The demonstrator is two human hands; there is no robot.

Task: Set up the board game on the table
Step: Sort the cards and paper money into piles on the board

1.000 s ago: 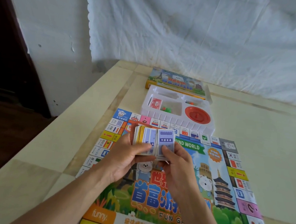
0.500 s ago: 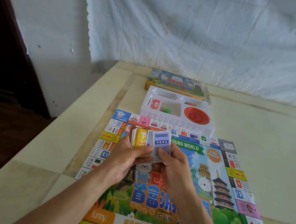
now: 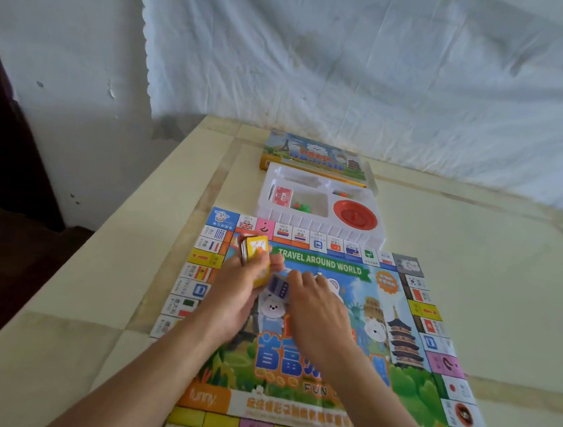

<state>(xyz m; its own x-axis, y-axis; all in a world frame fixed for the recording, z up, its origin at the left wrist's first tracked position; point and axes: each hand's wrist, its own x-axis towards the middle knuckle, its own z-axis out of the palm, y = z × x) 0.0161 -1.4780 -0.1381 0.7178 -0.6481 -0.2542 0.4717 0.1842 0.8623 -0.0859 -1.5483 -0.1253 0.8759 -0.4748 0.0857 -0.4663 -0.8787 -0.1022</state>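
Note:
A colourful game board (image 3: 323,338) lies open on the table in front of me. My left hand (image 3: 238,291) grips a stack of cards (image 3: 255,250) with a yellow card on top, held over the board's upper left part. My right hand (image 3: 316,306) is just to the right of it, low over the board, pinching a blue-and-white card (image 3: 278,287) between the fingers. Whether that card touches the board I cannot tell.
A white plastic tray (image 3: 320,225) beyond the board holds a red card pack (image 3: 280,194), small green pieces (image 3: 301,205) and a red disc (image 3: 353,216). The game box (image 3: 313,156) lies behind it. The table's left edge (image 3: 128,219) is near; a white sheet hangs behind.
My right hand has pulled the blue card off the stack and moved it down and to the right. The left hand has tilted the stack, so the yellow card now faces up.

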